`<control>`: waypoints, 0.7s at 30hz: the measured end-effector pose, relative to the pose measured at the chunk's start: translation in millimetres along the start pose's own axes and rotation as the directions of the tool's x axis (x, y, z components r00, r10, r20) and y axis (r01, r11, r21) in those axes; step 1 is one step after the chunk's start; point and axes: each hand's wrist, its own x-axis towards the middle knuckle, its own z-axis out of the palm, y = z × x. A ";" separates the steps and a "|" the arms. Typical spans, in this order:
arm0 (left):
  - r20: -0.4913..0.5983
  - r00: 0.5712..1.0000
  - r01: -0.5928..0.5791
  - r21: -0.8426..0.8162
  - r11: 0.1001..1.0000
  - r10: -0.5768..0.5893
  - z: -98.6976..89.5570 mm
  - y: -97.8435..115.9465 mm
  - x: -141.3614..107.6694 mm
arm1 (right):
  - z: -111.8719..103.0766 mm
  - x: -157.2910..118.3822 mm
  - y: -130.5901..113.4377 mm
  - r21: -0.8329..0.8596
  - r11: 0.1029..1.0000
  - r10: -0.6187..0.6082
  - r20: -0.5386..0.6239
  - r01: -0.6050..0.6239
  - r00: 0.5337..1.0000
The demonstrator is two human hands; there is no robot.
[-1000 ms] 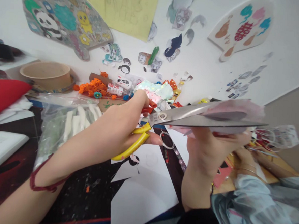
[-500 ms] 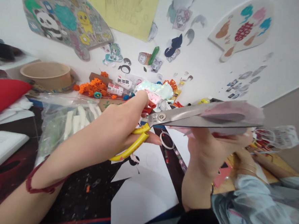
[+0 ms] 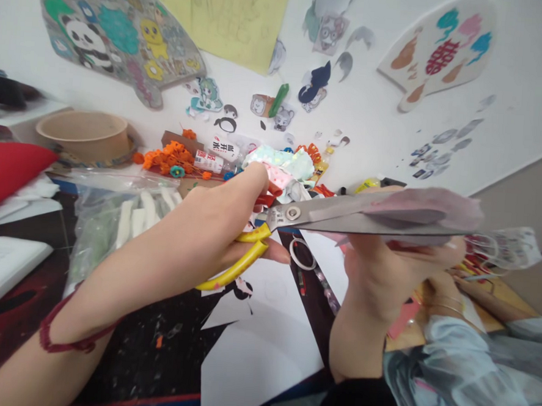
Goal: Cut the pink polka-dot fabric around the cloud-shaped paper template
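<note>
Head view: the left hand (image 3: 224, 218) has its grip closed around the handles of a pair of scissors (image 3: 293, 213), a fingertip showing past the yellow loop (image 3: 235, 270). It sits behind the pivot, probably for leverage and to leave the blades free. The right hand (image 3: 376, 277), right of centre, pinches a thin pinkish sheet (image 3: 457, 205), though the blades hide most of the contact. This hand lies below the steel, seemingly so that the sheet is propped up against the blades rather than sagging. Both hands work above the bench (image 3: 128, 356), clear of the white paper (image 3: 261, 362) at lower middle. At left, the clear zip bag (image 3: 95, 232) lies flat beyond the forearm, perhaps to leave elbow room. A co-worker's sleeve (image 3: 467, 362) fills the lower right.

The sheet runs along the far half of the blades, at right in the frame. It is greyish pink, with a soft, uneven upper edge and faint ripples; cloth or film, I cannot tell. The scissors have long grey blades pointing right, nearly level; their gap is hard to judge.
</note>
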 end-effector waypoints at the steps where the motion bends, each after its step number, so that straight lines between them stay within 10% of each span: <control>1: 0.001 1.000 0.010 0.025 1.000 -0.010 -0.2 0.6 0.3 | -0.1 -0.1 -0.2 0.000 1.000 0.006 0.011 -0.006 1.000; 21: 0.033 0.996 0.081 0.055 0.995 -0.083 -0.9 3.4 3.6 | -4.8 -2.8 6.6 0.016 1.000 -0.005 -0.025 0.005 1.000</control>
